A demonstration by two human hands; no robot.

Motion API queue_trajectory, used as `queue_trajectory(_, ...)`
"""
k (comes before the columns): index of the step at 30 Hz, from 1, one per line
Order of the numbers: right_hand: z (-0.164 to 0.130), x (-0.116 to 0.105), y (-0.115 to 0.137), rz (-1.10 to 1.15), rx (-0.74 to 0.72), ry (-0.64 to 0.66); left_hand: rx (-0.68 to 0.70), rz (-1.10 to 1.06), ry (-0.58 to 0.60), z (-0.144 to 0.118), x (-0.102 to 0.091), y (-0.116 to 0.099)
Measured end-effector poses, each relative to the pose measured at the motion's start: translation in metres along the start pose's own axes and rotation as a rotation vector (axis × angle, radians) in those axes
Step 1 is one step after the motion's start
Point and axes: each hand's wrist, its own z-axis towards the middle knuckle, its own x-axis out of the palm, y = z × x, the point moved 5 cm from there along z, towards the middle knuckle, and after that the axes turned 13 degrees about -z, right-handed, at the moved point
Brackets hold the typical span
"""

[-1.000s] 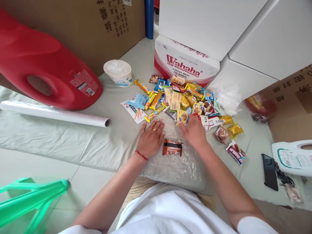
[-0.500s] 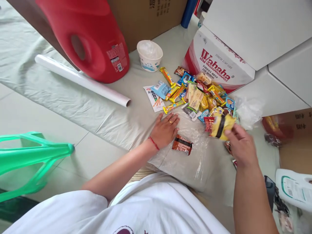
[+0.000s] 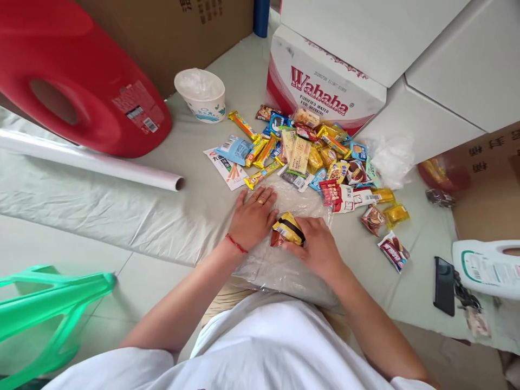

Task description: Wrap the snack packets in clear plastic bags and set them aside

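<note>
My left hand lies flat with fingers stretched on a clear plastic bag, just below the snack pile. In my right hand is a yellow snack packet with a black band, gripped between thumb and fingers. It sits over a brown snack packet, which is mostly covered and lies on the bag. Beyond my hands spreads a heap of wrapped snacks. A white and red packet lies at its near edge.
A Wahaha carton stands behind the pile, with a paper cup and a red jug to its left. A white roll lies at left. At right are loose packets, a phone and a white bottle.
My right hand has carried the yellow packet left and toward me, onto the brown packet. My left hand stays flat on the bag. The view has shifted to the right.
</note>
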Motion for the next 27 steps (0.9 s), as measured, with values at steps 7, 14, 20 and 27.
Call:
queue_trajectory(7, -0.006, -0.001, 0.007, 0.015, -0.152, -0.055, 0.002, 0.002, 0.012, -0.001, 0.001, -0.001)
queue_trajectory(14, -0.001, 0.016, 0.008, -0.123, -0.167, 0.102, -0.001, -0.004, 0.005, 0.000, 0.000, -0.001)
queue_trajectory(20, 0.002, 0.008, 0.000, -0.047, -0.141, 0.001, 0.005, -0.015, -0.006, -0.001, 0.000, 0.000)
queue_trajectory(27, 0.011, 0.016, 0.003, -0.053, -0.197, -0.035, -0.056, -0.113, -0.041, 0.001, -0.005, 0.010)
